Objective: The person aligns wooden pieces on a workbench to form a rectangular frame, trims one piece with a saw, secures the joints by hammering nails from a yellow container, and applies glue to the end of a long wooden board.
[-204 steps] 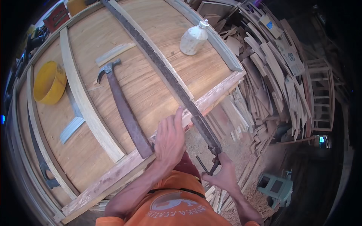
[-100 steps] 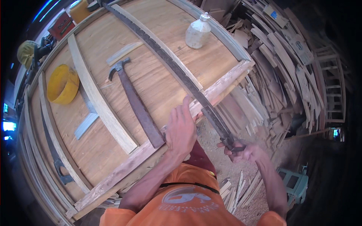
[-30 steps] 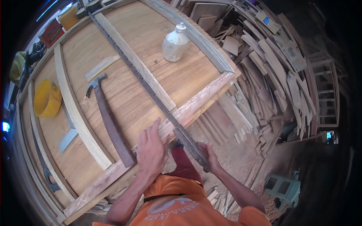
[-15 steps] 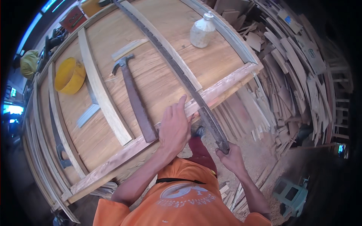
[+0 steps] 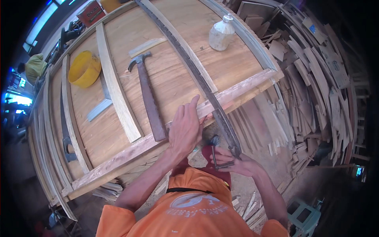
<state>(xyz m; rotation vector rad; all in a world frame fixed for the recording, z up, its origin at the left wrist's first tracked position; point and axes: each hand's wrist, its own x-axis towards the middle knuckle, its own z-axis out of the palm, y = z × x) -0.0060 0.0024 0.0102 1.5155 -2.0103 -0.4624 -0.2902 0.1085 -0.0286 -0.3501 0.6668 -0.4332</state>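
A long dark bar clamp (image 5: pixel 189 68) lies across a wooden panel (image 5: pixel 173 85) with raised strips. Its near end sticks out past the panel's front rail (image 5: pixel 130 155). At that end my right hand (image 5: pixel 241 165) is turned palm up, its fingers around the clamp's thin dark crank handle. My left hand (image 5: pixel 184 128) grips the front rail, left of the clamp, one digit pointing up; its underside is hidden. A claw hammer (image 5: pixel 148 94) lies just left of my left hand, its handle end on the rail.
On the panel are a yellow round container (image 5: pixel 84 69), a white bottle (image 5: pixel 222 33) and a handsaw (image 5: pixel 70 149). Scrap wood (image 5: pixel 312 87) is heaped at the right. A green stool (image 5: pixel 304 213) stands at lower right. A person in yellow (image 5: pixel 35 65) is at far left.
My right hand has turned palm up at the clamp's end, and the crank handle now shows across its fingers. My left hand stays on the rail. The whole view has shifted slightly.
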